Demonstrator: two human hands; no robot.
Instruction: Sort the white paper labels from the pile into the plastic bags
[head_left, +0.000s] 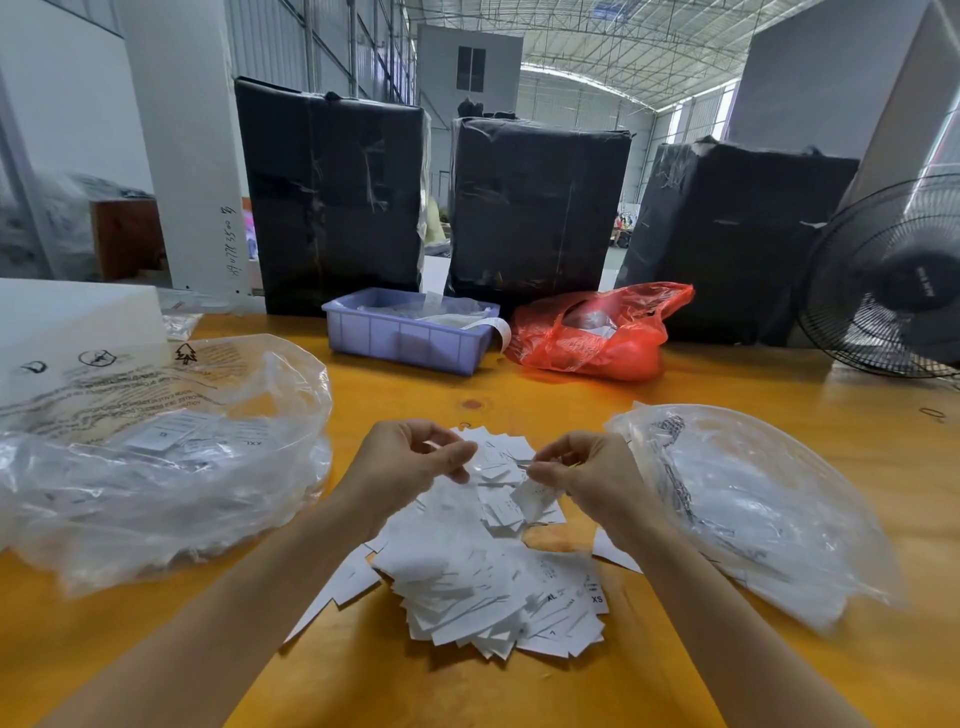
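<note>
On the yellow table (519, 395), at its near middle, lies one heap of white paper labels (483, 577), too many to count. Above the heap two hands meet: the left hand (410, 467) pinches a label, and the right hand (587, 473) pinches another small label (535, 499). Two clear plastic bags flank the heap, the left bag (156, 467) already holding labels, the right bag (763, 514) lying flatter. Farther off sit one purple tray (405, 338), one red bag (597, 332) and three black-wrapped bales (535, 208). One fan (888, 280) stands far right.
</note>
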